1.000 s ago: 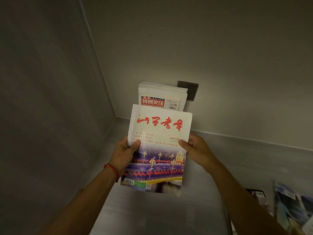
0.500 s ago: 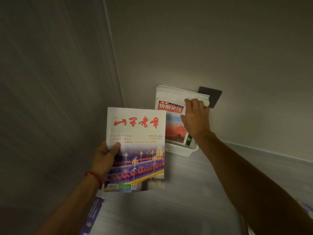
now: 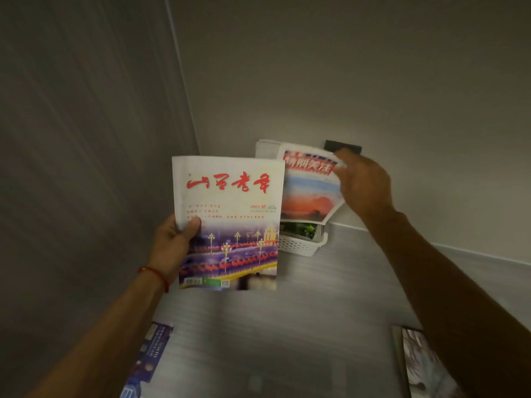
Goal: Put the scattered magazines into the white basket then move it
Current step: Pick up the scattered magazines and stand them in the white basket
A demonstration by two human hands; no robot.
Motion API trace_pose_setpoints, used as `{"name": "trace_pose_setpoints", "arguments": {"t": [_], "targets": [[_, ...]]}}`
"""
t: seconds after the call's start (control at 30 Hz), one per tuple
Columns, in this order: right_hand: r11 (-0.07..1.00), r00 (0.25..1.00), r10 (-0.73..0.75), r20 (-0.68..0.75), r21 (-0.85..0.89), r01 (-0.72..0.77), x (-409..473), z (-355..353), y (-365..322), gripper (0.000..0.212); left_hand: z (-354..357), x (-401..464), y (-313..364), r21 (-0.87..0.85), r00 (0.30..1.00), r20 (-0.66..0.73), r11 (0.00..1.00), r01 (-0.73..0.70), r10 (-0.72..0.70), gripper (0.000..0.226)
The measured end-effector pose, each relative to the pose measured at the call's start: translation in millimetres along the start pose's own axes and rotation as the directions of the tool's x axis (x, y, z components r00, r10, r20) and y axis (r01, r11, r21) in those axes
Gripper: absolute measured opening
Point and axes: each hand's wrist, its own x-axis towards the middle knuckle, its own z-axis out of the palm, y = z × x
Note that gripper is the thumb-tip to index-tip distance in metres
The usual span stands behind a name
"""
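Observation:
My left hand (image 3: 172, 245) holds a white magazine with red calligraphy and a purple street scene (image 3: 230, 222) upright in front of me. Behind it the white basket (image 3: 301, 246) stands in the corner against the wall, with several magazines on end in it. My right hand (image 3: 363, 182) grips the top right of the front one, a magazine with a red title banner and an orange sky (image 3: 309, 196), and bends its cover forward.
A blue magazine (image 3: 146, 360) lies on the grey surface at the lower left, by the left wall. Another magazine (image 3: 425, 366) lies at the lower right. A dark wall plate (image 3: 342, 146) sits behind the basket.
My right hand left the white magazine, reached to the basket and now pulls the front magazine's top forward. My left hand shifted the white magazine to the left.

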Motion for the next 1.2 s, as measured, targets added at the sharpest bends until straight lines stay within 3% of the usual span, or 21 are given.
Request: {"name": "trace_pose_setpoints", "arguments": {"t": [0.23, 0.5, 0.67, 0.83, 1.0, 1.2], "targets": [[0.984, 0.974, 0.135, -0.180, 0.141, -0.110, -22.6, -91.4, 60.1, 0.019, 68.4, 40.4, 35.1, -0.075, 0.994, 0.045, 0.992, -0.097, 0.101, 0.019], [0.927, 0.924, 0.359, -0.134, 0.166, -0.336, -74.7, -104.5, 122.3, 0.014, 138.7, 81.7, 22.3, -0.078, 0.985, 0.174, 0.997, 0.010, 0.004, 0.027], [0.938, 0.939, 0.335, -0.082, 0.122, -0.324, -97.9, -98.2, 141.6, 0.011, 168.9, 105.6, 11.8, -0.084, 0.983, 0.171, 0.992, 0.090, -0.074, 0.018], [0.966, 0.972, 0.234, -0.029, 0.120, -0.229, -101.8, -87.4, 125.6, 0.012, 188.3, 112.1, -0.6, -0.094, 0.998, 0.043, 0.994, 0.055, -0.052, 0.025], [0.977, 0.987, 0.162, 0.001, 0.137, -0.161, -80.1, -75.8, 92.1, 0.015, 172.3, 110.1, -31.1, 0.058, 0.996, -0.088, 0.998, -0.013, 0.018, 0.019], [0.982, 0.997, 0.072, 0.018, 0.175, -0.074, -28.5, -69.5, 37.1, 0.017, 141.7, 125.0, -39.5, 0.417, 0.983, -0.070, 0.900, -0.125, 0.169, 0.020]]}}
